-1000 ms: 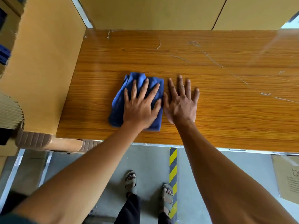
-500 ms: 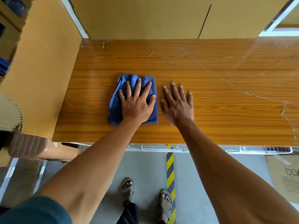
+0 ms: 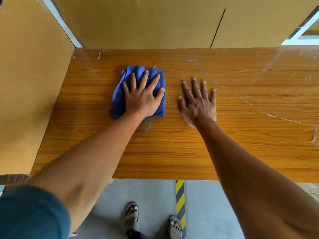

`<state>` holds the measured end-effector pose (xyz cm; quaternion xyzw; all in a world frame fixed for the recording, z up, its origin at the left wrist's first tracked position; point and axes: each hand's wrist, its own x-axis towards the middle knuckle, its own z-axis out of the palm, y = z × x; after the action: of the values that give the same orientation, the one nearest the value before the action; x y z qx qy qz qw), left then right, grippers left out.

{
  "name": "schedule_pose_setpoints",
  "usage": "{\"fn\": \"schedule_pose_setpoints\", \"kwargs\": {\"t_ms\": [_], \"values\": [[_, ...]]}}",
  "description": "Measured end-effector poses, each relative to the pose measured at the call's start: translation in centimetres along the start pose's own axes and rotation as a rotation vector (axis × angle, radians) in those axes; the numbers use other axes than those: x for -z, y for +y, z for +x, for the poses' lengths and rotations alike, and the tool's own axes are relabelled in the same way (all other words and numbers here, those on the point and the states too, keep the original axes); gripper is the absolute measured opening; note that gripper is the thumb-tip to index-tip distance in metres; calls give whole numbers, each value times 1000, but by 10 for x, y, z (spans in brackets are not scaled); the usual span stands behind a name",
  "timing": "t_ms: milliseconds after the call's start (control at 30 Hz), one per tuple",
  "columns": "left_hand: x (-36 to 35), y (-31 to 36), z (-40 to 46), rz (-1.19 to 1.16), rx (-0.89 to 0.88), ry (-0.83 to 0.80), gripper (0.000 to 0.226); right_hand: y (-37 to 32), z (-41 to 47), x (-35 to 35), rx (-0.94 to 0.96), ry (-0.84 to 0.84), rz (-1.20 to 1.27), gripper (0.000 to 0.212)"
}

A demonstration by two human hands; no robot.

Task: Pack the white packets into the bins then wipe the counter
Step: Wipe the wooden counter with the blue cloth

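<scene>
A folded blue cloth (image 3: pixel 120 94) lies on the wood-grain counter (image 3: pixel 189 152), left of centre. My left hand (image 3: pixel 142 97) presses flat on the cloth with its fingers spread. My right hand (image 3: pixel 198 102) rests flat on the bare counter a short way to the right of the cloth, fingers straight. No white packets or bins are in view.
Cardboard panels stand along the back (image 3: pixel 146 23) and the left side (image 3: pixel 25 83) of the counter. Clear tape strips and scuffs (image 3: pixel 241 99) cross the counter's right half. Below the front edge are a grey floor, a yellow-black stripe (image 3: pixel 180 195) and my sandalled feet.
My left hand has pushed the blue cloth away from the front edge, toward the back of the counter. My right hand has moved the same way and drawn a little apart from the cloth.
</scene>
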<state>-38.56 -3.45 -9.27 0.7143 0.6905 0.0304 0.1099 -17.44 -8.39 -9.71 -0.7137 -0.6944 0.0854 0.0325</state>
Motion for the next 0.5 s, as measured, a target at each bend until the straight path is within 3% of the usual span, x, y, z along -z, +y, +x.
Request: {"fn": "schedule_pose_setpoints", "kwargs": {"t_ms": [200,433,500], "values": [[9,5,69,24,24,-28,70,1,22,-2,-6,18,-9,67],[-15,12,-70,77,-91,71,65,0,19,1,-13,4,-3,68],[-16,12,-75,74,-66,52,66,0,19,2,-14,12,3,68]]}}
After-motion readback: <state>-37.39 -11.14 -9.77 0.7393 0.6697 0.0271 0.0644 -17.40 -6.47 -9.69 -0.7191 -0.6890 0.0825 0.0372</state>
